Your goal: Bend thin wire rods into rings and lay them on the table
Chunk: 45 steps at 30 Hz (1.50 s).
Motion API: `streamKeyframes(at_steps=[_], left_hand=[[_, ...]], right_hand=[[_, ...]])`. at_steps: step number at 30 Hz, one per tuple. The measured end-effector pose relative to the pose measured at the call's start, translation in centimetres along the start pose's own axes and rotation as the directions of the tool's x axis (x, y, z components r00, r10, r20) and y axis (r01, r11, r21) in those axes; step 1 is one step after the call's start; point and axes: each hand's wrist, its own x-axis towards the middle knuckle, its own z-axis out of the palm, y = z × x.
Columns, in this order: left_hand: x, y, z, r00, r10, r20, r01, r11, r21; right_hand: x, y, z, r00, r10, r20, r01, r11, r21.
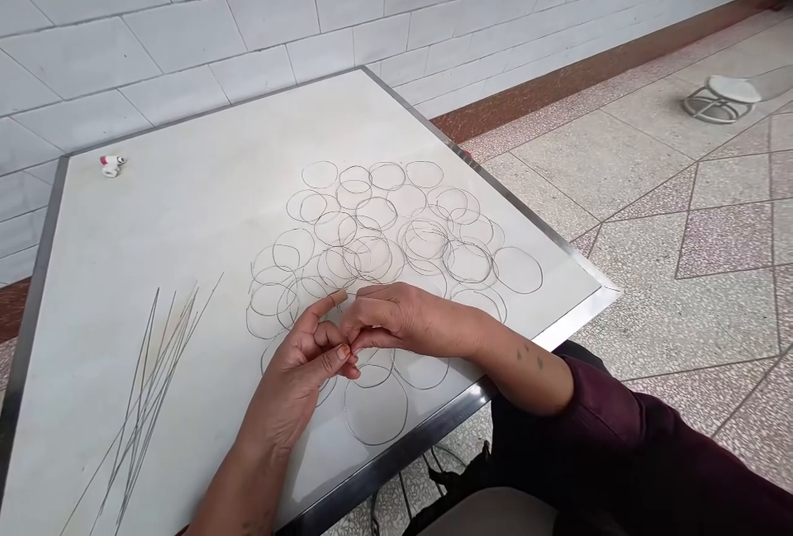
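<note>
My left hand and my right hand meet over the near part of the white table. Thumb and fingers of both are pinched together at one spot, on what looks like the joined ends of a thin wire ring. The ends themselves are hidden by my fingertips. My left index finger sticks out past the pinch. Many thin wire rings lie flat and overlapping around and beyond my hands. To the left rests a loose bunch of straight wires, crossing one another.
A small white and red object sits at the table's far left corner. Metal edging borders the table. A tiled wall stands behind, and a white-topped stool is on the floor at right.
</note>
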Motion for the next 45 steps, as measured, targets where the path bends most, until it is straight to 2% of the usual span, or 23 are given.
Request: streamKeyframes(at_steps=[4, 9, 14, 24, 29, 33, 37, 45], left_hand=[[-0.2, 0.1, -0.1, 1.000, 0.022, -0.022, -0.024, 0.995, -0.097], [-0.5, 0.3, 0.2, 0.995, 0.057, -0.087, -0.067, 0.991, -0.118], [-0.6, 0.6, 0.7, 0.990, 0.052, -0.130, -0.066, 0.992, -0.105], [-0.4, 0.4, 0.2, 0.999, -0.019, -0.037, 0.014, 0.990, -0.137], [-0.2, 0.2, 0.1, 0.996, 0.029, -0.084, -0.046, 0.976, -0.211], [-0.3, 0.4, 0.2, 0.979, 0.125, -0.164, -0.170, 0.940, -0.297], [-0.5, 0.6, 0.3, 0.953, 0.201, -0.227, -0.268, 0.910, -0.316], [-0.8, 0.7, 1.5, 0.949, 0.161, -0.270, -0.244, 0.919, -0.308]], right_hand=[[0.2, 0.2, 0.1, 0.997, 0.048, -0.060, -0.043, 0.996, 0.079], [0.2, 0.7, 0.3, 0.987, 0.042, -0.156, -0.038, 0.999, 0.025], [0.2, 0.8, 0.6, 0.987, 0.045, -0.151, -0.046, 0.999, 0.002], [0.4, 0.9, 1.1, 0.983, 0.012, -0.181, -0.008, 1.000, 0.025], [0.2, 1.2, 1.8, 0.948, 0.110, -0.300, -0.081, 0.991, 0.110], [0.2, 1.5, 2.7, 0.920, 0.185, -0.345, -0.131, 0.976, 0.174], [0.5, 1.8, 3.9, 0.926, 0.149, -0.346, -0.105, 0.984, 0.145], [0.8, 1.6, 4.7, 0.908, 0.082, -0.410, -0.032, 0.992, 0.126]])
